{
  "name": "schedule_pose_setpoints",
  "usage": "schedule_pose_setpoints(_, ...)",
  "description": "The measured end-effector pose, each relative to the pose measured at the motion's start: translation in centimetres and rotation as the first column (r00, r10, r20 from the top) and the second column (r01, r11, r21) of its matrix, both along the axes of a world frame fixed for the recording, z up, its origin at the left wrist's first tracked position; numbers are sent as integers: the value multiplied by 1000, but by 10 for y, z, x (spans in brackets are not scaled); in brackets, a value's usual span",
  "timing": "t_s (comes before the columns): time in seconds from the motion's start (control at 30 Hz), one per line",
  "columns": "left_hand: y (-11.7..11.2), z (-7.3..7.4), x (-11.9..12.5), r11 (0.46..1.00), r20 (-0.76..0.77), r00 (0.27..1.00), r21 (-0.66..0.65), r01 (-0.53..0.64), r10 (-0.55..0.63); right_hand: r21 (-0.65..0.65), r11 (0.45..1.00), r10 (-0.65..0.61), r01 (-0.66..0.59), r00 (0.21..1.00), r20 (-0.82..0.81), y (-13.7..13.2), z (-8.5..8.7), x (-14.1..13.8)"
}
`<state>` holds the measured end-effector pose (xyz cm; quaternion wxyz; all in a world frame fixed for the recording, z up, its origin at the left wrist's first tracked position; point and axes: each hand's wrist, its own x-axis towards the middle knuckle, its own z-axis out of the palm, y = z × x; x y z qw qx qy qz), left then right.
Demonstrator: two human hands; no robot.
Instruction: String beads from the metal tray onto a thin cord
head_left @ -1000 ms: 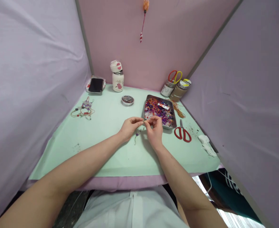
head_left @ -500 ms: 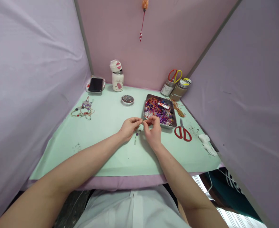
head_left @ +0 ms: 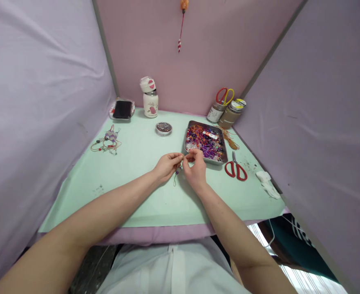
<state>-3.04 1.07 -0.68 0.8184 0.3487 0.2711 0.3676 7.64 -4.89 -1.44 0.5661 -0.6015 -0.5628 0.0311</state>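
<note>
My left hand (head_left: 166,165) and my right hand (head_left: 194,168) meet over the green mat (head_left: 130,179), fingertips pinched together. Between them hangs a thin beaded cord (head_left: 176,174) with a small purple bead, its tail trailing on the mat. Both hands grip this cord. Just beyond my right hand lies a metal tray (head_left: 223,152) full of purple, red and clear beads and orange cord.
Red scissors (head_left: 235,169) lie right of the tray, with a white scrap (head_left: 267,183) further right. At the back stand two jars (head_left: 225,114), a white bottle (head_left: 150,102), a phone (head_left: 122,109) and a round tin (head_left: 163,128). Finished beaded strings (head_left: 107,142) lie at left. Cloth walls enclose three sides.
My right hand has shifted slightly left, closer to my left hand. The cord stays pinched between both. The view tilted a little.
</note>
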Motion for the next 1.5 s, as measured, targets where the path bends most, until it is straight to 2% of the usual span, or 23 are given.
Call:
schedule_pose_setpoints(0.4,6,-2,-2,1000,14,1000,12,21,-21,-5,1000,17,-17,1000,-6,-2,6,1)
schedule_pose_setpoints(1.03,4,2,-3,999,18,999,18,29,-30,-11,999,39,-39,999,-7,-3,3,3)
schedule_pose_setpoints(1.5,4,-1,-2,999,20,1000,24,24,-24,-5,1000,21,-21,1000,8,-2,2,4)
